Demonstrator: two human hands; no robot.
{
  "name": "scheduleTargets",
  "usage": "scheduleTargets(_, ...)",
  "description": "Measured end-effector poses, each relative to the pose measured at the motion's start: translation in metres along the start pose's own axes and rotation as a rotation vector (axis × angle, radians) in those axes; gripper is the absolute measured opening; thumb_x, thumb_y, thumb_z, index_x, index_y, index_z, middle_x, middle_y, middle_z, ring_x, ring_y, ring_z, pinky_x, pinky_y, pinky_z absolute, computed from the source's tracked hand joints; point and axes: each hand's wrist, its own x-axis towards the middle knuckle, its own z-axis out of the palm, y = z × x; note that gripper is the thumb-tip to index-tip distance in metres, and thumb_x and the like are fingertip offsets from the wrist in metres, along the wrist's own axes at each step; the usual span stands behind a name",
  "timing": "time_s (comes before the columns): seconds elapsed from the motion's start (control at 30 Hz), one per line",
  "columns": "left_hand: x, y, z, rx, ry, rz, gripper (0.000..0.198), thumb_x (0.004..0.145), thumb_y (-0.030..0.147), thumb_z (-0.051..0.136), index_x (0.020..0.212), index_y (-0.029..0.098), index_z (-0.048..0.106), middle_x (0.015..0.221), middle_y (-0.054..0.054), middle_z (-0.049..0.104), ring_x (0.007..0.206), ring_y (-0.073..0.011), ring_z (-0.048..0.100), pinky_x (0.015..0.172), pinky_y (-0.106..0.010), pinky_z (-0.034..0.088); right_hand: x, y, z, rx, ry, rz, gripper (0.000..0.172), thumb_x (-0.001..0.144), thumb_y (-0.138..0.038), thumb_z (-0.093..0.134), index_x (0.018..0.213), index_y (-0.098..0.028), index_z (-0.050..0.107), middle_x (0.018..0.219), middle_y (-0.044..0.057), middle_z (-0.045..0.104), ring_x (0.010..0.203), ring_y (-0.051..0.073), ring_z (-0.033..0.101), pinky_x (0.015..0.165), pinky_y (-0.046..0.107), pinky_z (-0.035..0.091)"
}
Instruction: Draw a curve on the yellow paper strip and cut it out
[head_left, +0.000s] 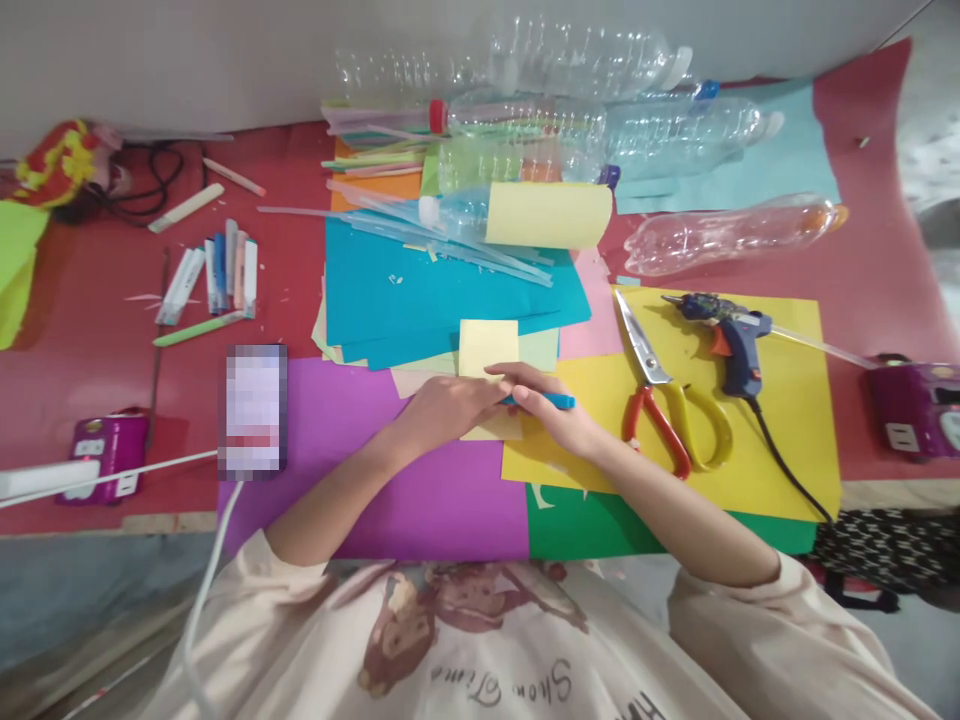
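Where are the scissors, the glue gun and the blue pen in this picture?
scissors (660, 400): head view, on the pivot where the blades meet the red and yellow handles.
glue gun (739, 345): head view, on its blue body above the grip.
blue pen (551, 401): head view, on the barrel beyond the right hand's fingers.

Pale yellow paper (488, 350); blue pen (551, 401); red-handled scissors (660, 400).

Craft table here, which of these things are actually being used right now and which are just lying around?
In use: pale yellow paper pressed flat under the left hand; blue pen gripped in the right hand.

Lying about: scissors, glue gun, plastic bottles, yellow paper roll, markers, phone.
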Motion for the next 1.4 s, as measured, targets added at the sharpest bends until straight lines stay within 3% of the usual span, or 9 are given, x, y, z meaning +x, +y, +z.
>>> scheduleTargets(0.1, -0.004, -0.005, -0.009, -0.044, 0.118, -0.053, 0.037, 0.102, 0.038, 0.028, 0.115, 0.019, 0.056, 0.092, -0.006, 0.073, 0.081, -0.0188, 0.07, 0.068, -0.028, 0.05, 0.002, 0.002, -0.002, 0.114, 0.066, -0.009, 0.056, 0.087, -0.066, 0.045, 0.111, -0.019, 0.063, 0.085, 0.005, 0.067, 0.069, 0.017, 0.06, 0.065, 0.032, 0.051)
scheduleTargets(0.27, -0.014, -0.04, -0.025, -0.013, 0.411, -0.49, 0.031, 0.098, 0.023, 0.026, 0.111, 0.02, 0.054, 0.092, -0.008, 0.069, 0.087, -0.0194, 0.066, 0.075, -0.031, 0.05, 0.009, 0.005, -0.01, 0.408, 0.303, 0.102, 0.055, 0.086, -0.068, 0.038, 0.091, -0.02, 0.064, 0.072, 0.005, 0.064, 0.059, 0.017, 0.057, 0.057, 0.032, 0.049)
scheduleTargets(0.4, -0.016, -0.061, -0.029, 0.174, 0.509, -0.528, 0.026, 0.095, 0.023, 0.038, 0.115, 0.021, 0.055, 0.123, -0.014, 0.062, 0.119, -0.0266, 0.056, 0.1, -0.041, 0.044, 0.012, 0.005, -0.016, 0.488, 0.347, 0.143, 0.053, 0.088, -0.066, 0.037, 0.081, -0.02, 0.063, 0.068, 0.005, 0.062, 0.056, 0.016, 0.055, 0.055, 0.031, 0.047)
scheduleTargets(0.6, -0.01, -0.02, -0.018, 0.128, 0.179, -0.101, 0.024, 0.098, 0.023, 0.042, 0.105, 0.017, 0.064, 0.106, -0.009, 0.068, 0.095, -0.0198, 0.064, 0.08, -0.03, 0.051, 0.013, 0.003, -0.015, 0.583, 0.401, 0.146, 0.053, 0.082, -0.07, 0.048, 0.084, -0.02, 0.066, 0.065, 0.003, 0.062, 0.056, 0.015, 0.056, 0.055, 0.03, 0.047)
scheduleTargets(0.7, -0.008, 0.009, -0.005, 0.18, 0.021, 0.152, 0.027, 0.096, 0.026, 0.049, 0.12, 0.022, 0.062, 0.128, -0.011, 0.062, 0.108, -0.0234, 0.062, 0.092, -0.038, 0.048, 0.013, 0.003, -0.011, 0.566, 0.427, 0.133, 0.048, 0.081, -0.066, 0.051, 0.089, -0.022, 0.067, 0.07, 0.003, 0.065, 0.061, 0.016, 0.06, 0.062, 0.032, 0.052)
scheduleTargets(0.87, -0.009, 0.032, 0.011, 0.288, -0.045, 0.155, 0.033, 0.096, 0.021, 0.05, 0.129, 0.021, 0.056, 0.13, -0.012, 0.062, 0.122, -0.0244, 0.057, 0.098, -0.037, 0.045, 0.011, -0.002, -0.013, 0.486, 0.444, 0.075, 0.025, 0.079, -0.047, 0.063, 0.086, -0.023, 0.068, 0.076, 0.001, 0.066, 0.073, 0.015, 0.063, 0.078, 0.035, 0.057)
scheduleTargets(1.03, -0.011, 0.036, 0.014, 0.306, -0.039, 0.103, 0.032, 0.098, 0.021, 0.043, 0.128, 0.02, 0.055, 0.129, -0.012, 0.062, 0.121, -0.0242, 0.058, 0.097, -0.037, 0.046, 0.012, -0.019, -0.032, 0.275, 0.424, 0.019, 0.011, 0.077, -0.035, 0.069, 0.079, -0.024, 0.066, 0.066, -0.004, 0.06, 0.062, 0.011, 0.061, 0.073, 0.032, 0.058)
scheduleTargets(1.27, -0.011, 0.04, 0.019, 0.284, -0.02, 0.063, 0.035, 0.095, 0.015, 0.046, 0.127, 0.022, 0.056, 0.127, -0.012, 0.064, 0.119, -0.027, 0.059, 0.096, -0.042, 0.046, 0.034, -0.017, -0.026, 0.223, 0.05, 0.089, 0.05, 0.075, -0.066, 0.065, 0.098, -0.021, 0.07, 0.103, 0.007, 0.073, 0.098, 0.022, 0.069, 0.095, 0.041, 0.054)
scheduleTargets(1.4, -0.012, 0.034, 0.02, 0.216, 0.003, 0.072, 0.037, 0.095, 0.011, 0.046, 0.128, 0.022, 0.056, 0.126, -0.01, 0.065, 0.117, -0.0255, 0.06, 0.099, -0.043, 0.046, 0.044, -0.005, -0.02, 0.231, 0.062, 0.076, 0.064, 0.077, -0.074, 0.057, 0.114, -0.022, 0.065, 0.117, 0.01, 0.071, 0.108, 0.025, 0.067, 0.099, 0.043, 0.051)
